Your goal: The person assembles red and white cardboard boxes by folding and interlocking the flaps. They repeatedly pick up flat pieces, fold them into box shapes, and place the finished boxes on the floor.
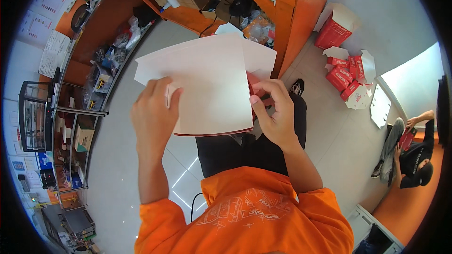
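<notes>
A carton blank (214, 84), plain white on the side facing me and red on the other, is spread between my hands above my lap. It is partly folded, with flaps standing out at its far end. At its left edge, my left hand (157, 110) pinches a flap between thumb and curled fingers. On the opposite edge, my right hand (275, 108) has its thumb near the white face and its fingers curled at the red fold. The underside of the carton is mostly hidden from view.
Several red-and-white folded cartons (346, 73) lie on the floor at right, with a taller one (335, 28) by the wall. Beyond them a seated person (409, 155) handles a red piece. An orange counter (308, 23) stands ahead; metal shelving (77, 113) lines the left.
</notes>
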Tool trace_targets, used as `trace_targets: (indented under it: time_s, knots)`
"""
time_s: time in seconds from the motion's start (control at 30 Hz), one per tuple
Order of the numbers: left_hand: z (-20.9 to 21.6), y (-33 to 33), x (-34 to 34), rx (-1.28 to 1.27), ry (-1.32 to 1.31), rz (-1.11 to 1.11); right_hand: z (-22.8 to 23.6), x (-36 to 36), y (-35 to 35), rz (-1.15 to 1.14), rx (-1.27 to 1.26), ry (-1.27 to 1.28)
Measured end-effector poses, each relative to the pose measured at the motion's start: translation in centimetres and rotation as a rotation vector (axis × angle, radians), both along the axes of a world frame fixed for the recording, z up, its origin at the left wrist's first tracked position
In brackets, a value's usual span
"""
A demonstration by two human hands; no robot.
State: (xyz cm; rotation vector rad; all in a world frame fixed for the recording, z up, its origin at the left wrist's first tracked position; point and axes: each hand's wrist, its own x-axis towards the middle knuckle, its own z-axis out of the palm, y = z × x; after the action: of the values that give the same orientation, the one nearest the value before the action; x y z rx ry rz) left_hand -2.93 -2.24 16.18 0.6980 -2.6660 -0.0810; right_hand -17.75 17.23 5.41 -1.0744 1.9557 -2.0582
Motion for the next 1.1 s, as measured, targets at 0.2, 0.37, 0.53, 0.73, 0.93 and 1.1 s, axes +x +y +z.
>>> trace_targets:
  time_s: [0.2,0.37,0.53,0.73,0.93,1.1]
  knots:
    - [-3.1,-1.0,1.9,0.304,0.165,0.223,0.2,0.4,-0.9,-0.1,0.012,0.15]
    - [-4.1,-1.2,2.5,0.429,0.255,0.209,-0.2,0.5,-1.1,-0.041,0.002,0.031]
    - [-5.2,-1.4,3.1,0.876,0.403,0.244,0.5,1.6,0.7,-0.103,-0.072,0.105]
    - [-7.0,-0.1,3.9,1.535,0.631,0.307,-2.1,6.0,-0.8,-0.012,-0.023,-0.126]
    - [-6.5,0.9,1.7,1.407,0.81,0.419,-2.8,0.7,-5.1,0.165,-0.097,-0.181]
    - [-12.4,-4.2,10.8,0.905,0.73,0.355,-4.3,-4.0,-3.5,0.409,-0.192,-0.258]
